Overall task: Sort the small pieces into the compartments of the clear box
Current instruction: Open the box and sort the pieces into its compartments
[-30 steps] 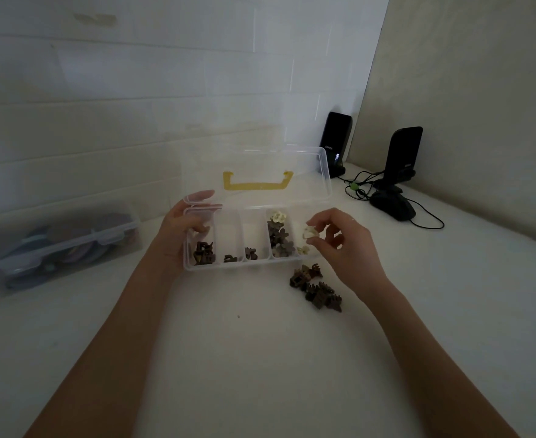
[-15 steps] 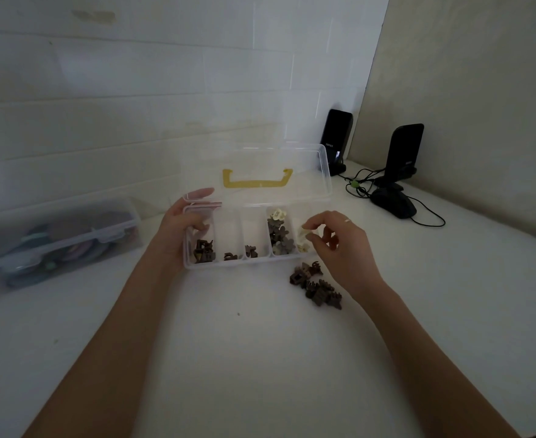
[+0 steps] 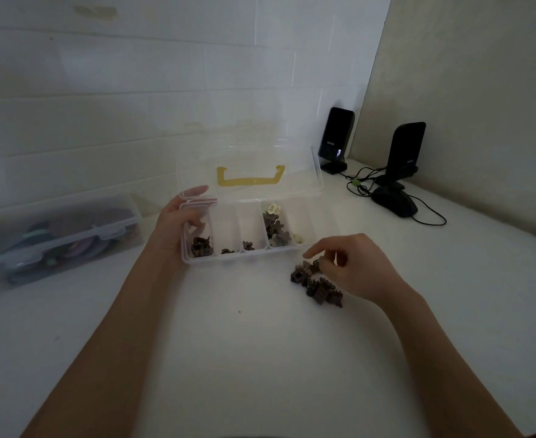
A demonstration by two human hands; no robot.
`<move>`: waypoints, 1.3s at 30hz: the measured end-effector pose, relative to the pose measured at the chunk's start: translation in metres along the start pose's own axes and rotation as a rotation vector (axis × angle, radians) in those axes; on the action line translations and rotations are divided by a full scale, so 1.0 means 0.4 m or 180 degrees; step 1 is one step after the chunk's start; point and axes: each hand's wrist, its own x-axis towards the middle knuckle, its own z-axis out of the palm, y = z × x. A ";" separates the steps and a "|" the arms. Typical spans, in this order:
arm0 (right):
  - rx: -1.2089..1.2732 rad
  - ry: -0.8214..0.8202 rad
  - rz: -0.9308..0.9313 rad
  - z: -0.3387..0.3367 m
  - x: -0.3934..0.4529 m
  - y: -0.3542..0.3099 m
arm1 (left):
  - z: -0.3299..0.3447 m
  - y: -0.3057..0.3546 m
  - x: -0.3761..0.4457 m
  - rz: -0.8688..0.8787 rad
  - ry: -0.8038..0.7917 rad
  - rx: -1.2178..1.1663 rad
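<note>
Right fingers [image 3: 325,259] pinching brown piece [image 3: 315,264], left hand [image 3: 178,227] gripping clear box [image 3: 244,257]

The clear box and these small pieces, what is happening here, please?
A person is sorting small pieces into a clear box with its lid open. The left hand holds the box at its left end. The right hand reaches down to the brown pile on the table and its fingertips pinch at a piece there. Several compartments already hold brown pieces, and cream pieces lie in the rightmost one.
</note>
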 end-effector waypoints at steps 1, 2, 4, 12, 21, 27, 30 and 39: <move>-0.0023 -0.0096 -0.0021 0.003 0.000 0.000 | 0.000 0.000 0.000 0.0009 -0.0012 -0.0007; -0.0021 -0.0175 -0.0068 0.006 -0.001 -0.001 | -0.001 0.000 0.000 0.0015 -0.0027 -0.0017; -0.0079 -0.0311 -0.0141 0.016 -0.003 -0.006 | -0.002 0.000 0.000 0.0018 -0.0033 -0.0021; -0.0709 -0.0504 -0.0025 0.029 -0.005 -0.006 | -0.001 0.001 0.002 0.0011 -0.0031 -0.0016; -0.0684 -0.0457 -0.0036 0.042 -0.005 -0.031 | 0.000 0.002 -0.003 0.0044 -0.0021 0.0054; -0.0507 -0.0378 -0.0081 0.041 -0.006 -0.041 | 0.001 0.007 -0.007 0.0035 -0.0038 0.0132; -0.0276 -0.0180 -0.0213 0.035 -0.007 -0.045 | 0.003 0.008 -0.011 0.0047 -0.0035 0.0177; 0.0326 0.0442 -0.0633 0.052 0.004 -0.064 | 0.014 0.013 -0.014 -0.0043 -0.0048 0.0146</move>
